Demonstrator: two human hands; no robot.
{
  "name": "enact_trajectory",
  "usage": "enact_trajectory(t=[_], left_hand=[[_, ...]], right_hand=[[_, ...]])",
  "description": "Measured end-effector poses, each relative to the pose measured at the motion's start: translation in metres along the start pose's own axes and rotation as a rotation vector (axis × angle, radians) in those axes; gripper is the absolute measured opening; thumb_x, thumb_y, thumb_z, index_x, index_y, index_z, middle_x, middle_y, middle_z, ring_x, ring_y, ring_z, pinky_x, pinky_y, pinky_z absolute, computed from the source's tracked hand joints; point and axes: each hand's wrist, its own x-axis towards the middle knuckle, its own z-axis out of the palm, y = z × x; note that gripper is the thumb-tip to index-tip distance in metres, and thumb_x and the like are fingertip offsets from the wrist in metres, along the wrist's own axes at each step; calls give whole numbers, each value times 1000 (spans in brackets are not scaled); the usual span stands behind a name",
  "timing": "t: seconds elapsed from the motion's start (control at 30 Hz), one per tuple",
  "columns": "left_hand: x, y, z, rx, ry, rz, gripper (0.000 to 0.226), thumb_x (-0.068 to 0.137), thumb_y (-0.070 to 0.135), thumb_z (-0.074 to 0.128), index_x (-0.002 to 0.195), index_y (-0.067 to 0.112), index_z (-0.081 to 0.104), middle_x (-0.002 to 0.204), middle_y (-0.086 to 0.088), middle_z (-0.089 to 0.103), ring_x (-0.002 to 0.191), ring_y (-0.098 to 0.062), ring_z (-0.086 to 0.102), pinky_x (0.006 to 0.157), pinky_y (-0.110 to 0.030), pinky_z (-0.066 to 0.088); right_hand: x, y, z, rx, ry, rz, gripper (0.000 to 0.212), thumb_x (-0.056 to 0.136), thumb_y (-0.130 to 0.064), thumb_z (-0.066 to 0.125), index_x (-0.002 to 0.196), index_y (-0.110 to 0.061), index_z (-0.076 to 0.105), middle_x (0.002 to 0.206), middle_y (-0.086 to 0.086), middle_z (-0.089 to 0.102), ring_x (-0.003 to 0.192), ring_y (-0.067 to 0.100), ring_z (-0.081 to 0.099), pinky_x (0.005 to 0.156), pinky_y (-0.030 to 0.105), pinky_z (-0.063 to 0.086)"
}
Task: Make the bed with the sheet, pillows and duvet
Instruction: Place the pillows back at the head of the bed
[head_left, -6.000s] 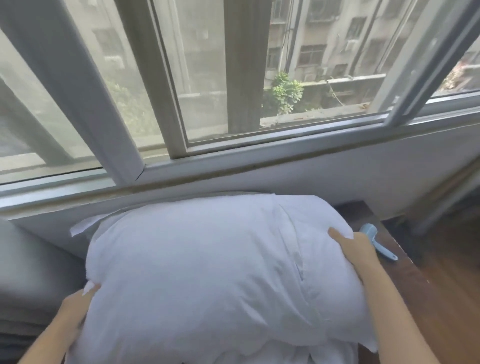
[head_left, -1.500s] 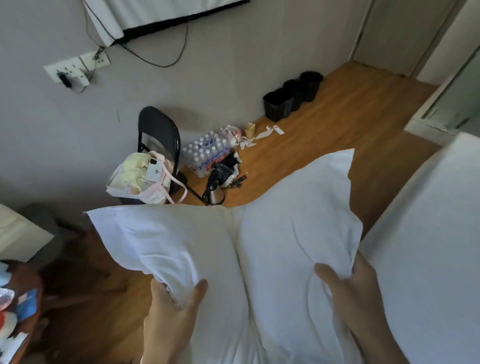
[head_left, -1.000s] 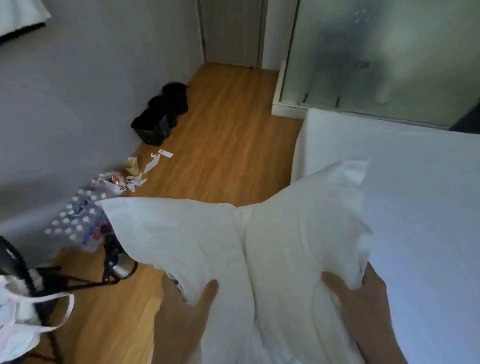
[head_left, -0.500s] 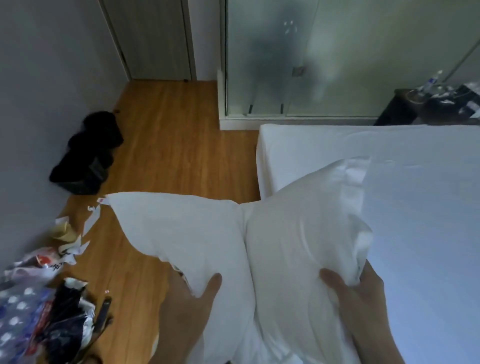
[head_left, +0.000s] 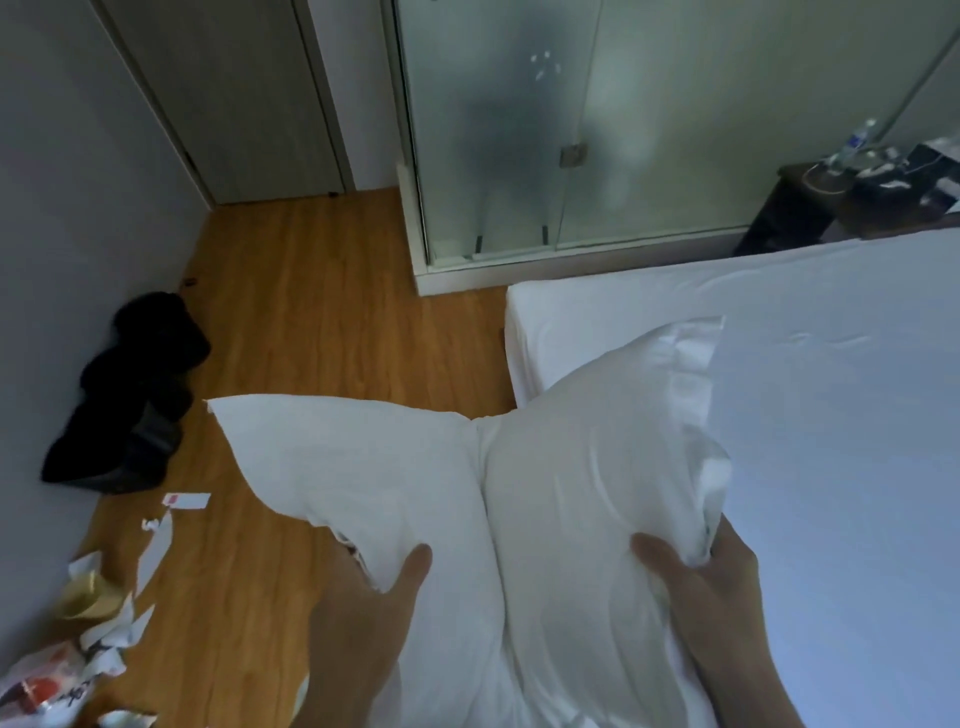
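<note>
Two white pillows are held side by side in front of me. My left hand (head_left: 371, 608) grips the near edge of the left pillow (head_left: 363, 467), thumb on top. My right hand (head_left: 701, 577) grips the near corner of the right pillow (head_left: 592, 467), thumb on top and fingers curled round its edge. The left pillow hangs over the wooden floor; the right one overlaps the corner of the bed. The bed (head_left: 831, 415) is covered by a smooth white sheet and fills the right side of the view. No duvet is in view.
A frosted glass partition (head_left: 571, 130) stands beyond the bed's foot, a door (head_left: 228, 98) to its left. A dark nightstand (head_left: 810, 208) with bottles stands at far right. Black bins (head_left: 130, 395) and scattered litter (head_left: 93, 597) lie by the left wall on the wooden floor.
I have carried both pillows from the window side and turned right; the view swung from the chair and wall to the bed and glass partition. Both hands keep the same grip.
</note>
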Motion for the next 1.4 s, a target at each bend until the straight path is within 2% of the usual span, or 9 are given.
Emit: enact_trajectory(t=[0.17,0.33,0.43,0.6,0.7,0.8,0.9,1.07,1.4], left_hand=[[99,68,28,38,-36,36,78,84,20,76,148,7,34,146,-9,47,137,-28,38,92,-11,18],[196,120,56,26,-25,97,72,83,18,77,144,7,41,120,8,47,124,-17,45,95,-11,18],[243,137,68,46,-6,145,76,80,22,80,144,9,41,123,13,43,122,-10,43,103,-18,21],[320,169,94,75,-47,126,73,83,19,78,143,4,39,117,9,38,131,-24,42,90,-6,12],[387,175,113,82,-68,134,72,79,21,81,138,5,44,123,8,48,128,-23,46,100,-19,21],[459,194,129,106,-125,134,66,76,26,83,131,6,52,125,-5,62,121,-28,56,106,-30,32],[536,216,146,102,-222,143,63,75,30,82,128,11,54,117,-1,65,115,-23,59,105,-35,39],[647,267,169,107,-292,132,86,54,68,65,124,21,50,114,5,64,110,-22,62,102,-48,47],[806,375,271,131,-569,215,67,68,47,79,125,32,47,117,11,64,110,-19,62,100,-46,49]], right_hand=[[95,-50,46,30,7,-1,29,76,-12,78,100,-23,65,88,-4,74,84,23,71,79,52,57],[172,-106,82,51,65,-47,37,76,-17,80,108,-25,64,94,-7,74,89,19,70,81,49,57],[210,-134,99,53,73,-56,37,76,-15,80,109,-25,64,94,-7,73,87,18,70,79,45,57],[275,-163,137,60,122,-58,35,76,-13,80,106,-21,65,90,-5,74,85,20,71,76,41,56],[315,-174,168,81,180,-25,32,76,-9,79,101,-22,65,87,-6,73,82,15,70,71,34,53],[364,-191,204,88,251,-11,31,75,-8,80,99,-20,66,85,-6,74,83,18,71,76,40,56],[418,-219,246,72,309,27,29,74,-9,79,98,-19,67,83,-7,75,81,22,71,78,46,58],[491,-277,301,112,392,31,28,75,-7,79,98,-16,66,84,-1,74,81,22,70,72,38,54],[610,-337,331,239,649,119,22,77,0,76,89,-15,65,81,-1,72,78,19,68,68,33,49]])
